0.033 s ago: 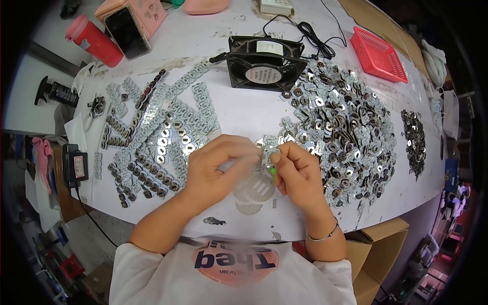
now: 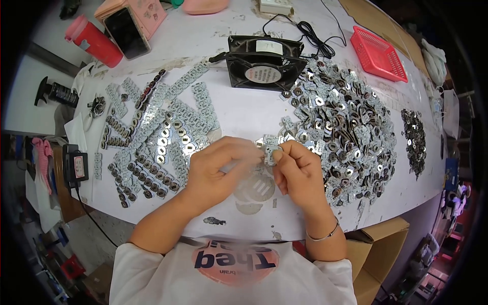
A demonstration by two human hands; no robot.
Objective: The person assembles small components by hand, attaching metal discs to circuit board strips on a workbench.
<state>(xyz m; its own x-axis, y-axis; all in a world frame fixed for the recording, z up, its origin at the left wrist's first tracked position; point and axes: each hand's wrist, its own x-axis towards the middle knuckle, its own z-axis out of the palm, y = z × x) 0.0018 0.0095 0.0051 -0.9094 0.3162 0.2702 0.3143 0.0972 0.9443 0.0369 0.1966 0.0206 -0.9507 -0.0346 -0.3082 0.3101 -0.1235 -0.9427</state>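
My right hand (image 2: 300,170) pinches a small grey-white patterned board piece (image 2: 271,155) between thumb and fingers, over the middle of the table. My left hand (image 2: 218,165) is raised beside it, its fingertips smeared by motion near the piece's left edge; whether they grip anything cannot be made out. A large heap of loose board pieces with round metal parts (image 2: 340,132) lies just right of my right hand. Left of my left hand lie strips of joined board pieces (image 2: 195,109), several with shiny or dark round parts facing up.
A black fan (image 2: 264,61) stands beyond my hands, its cable (image 2: 317,46) coiled behind. A pink basket (image 2: 378,53) is at the far right, with a smaller dark heap (image 2: 413,142) nearer. A phone (image 2: 127,33) and red cup (image 2: 94,40) stand back left; a cardboard box (image 2: 381,254) sits below the table edge.
A bright green spot at my right fingertips is no longer visible. My left fingers have shifted slightly in a blur; the heap and strips look the same.
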